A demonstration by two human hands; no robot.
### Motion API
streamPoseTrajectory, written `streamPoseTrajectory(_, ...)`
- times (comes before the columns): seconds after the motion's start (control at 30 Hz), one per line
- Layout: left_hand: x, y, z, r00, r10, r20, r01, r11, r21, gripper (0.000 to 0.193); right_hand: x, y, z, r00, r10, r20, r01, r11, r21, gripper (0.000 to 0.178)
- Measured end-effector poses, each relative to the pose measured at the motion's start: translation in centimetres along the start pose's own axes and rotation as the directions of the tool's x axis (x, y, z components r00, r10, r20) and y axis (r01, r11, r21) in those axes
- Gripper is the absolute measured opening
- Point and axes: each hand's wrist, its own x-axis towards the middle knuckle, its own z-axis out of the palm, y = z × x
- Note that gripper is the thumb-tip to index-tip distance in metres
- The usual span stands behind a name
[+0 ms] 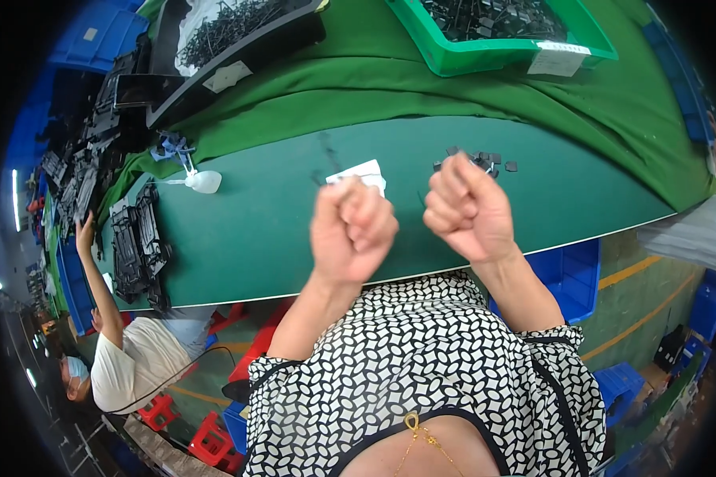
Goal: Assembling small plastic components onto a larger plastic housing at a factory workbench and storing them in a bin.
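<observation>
Left hand (pixel 352 230) and right hand (pixel 467 208) raised over near edge of green surface (pixel 278 230), grip of each curled tight into fist; held object not discernible. Just beyond, white paper slip (pixel 363 172) and small black parts (pixel 485 161) on bare green stretch. Farther: green bin (pixel 493 52) of black parts, black tray (pixel 239 48). Far left, another person (pixel 127 350) reaching up to surface edge.

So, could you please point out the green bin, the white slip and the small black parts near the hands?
Green bin (pixel 485 54): head view, front wall.
White slip (pixel 364 172): head view, its middle.
Black parts (pixel 493 160): head view, middle of the cluster.
</observation>
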Motion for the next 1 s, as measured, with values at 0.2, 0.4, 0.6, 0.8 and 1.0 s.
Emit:
streamPoseTrajectory(0.2, 0.5, 1.6, 0.4, 0.998, 0.044, -0.053, -0.016, 0.896, 0.444, 0.035, 0.0, -2.0, -0.5, 0.983, -0.107, -0.149, 0.072, 0.972, -0.222, 0.024)
streamPoseTrajectory(0.4, 1.5, 2.9, 0.7, 0.992, 0.038, -0.123, 0.019, 0.903, 0.429, 0.034, 0.3, -4.5, -2.3, 0.836, -0.482, -0.261, 0.314, 0.811, -0.494, 0.026)
streamPoseTrajectory(0.6, 3.0, 4.0, 1.2, 0.988, 0.051, -0.148, 0.025, 0.881, 0.472, 0.034, 0.4, -5.5, -3.1, 0.774, -0.629, -0.071, 0.235, 0.389, -0.891, 0.043)
streamPoseTrajectory(0.8, 6.6, 7.6, 4.8, 0.987, 0.132, -0.089, -0.042, 0.756, 0.653, 0.032, 0.3, -6.4, -2.7, 0.715, -0.695, -0.077, 0.408, 0.505, -0.761, 0.045)
streamPoseTrajectory(1.0, 13.3, 18.1, 7.6, 0.976, 0.211, 0.057, -0.199, 0.747, 0.635, 0.050, 0.0, -6.3, -2.6, 0.741, -0.664, -0.103, 0.380, 0.540, -0.751, 0.030)
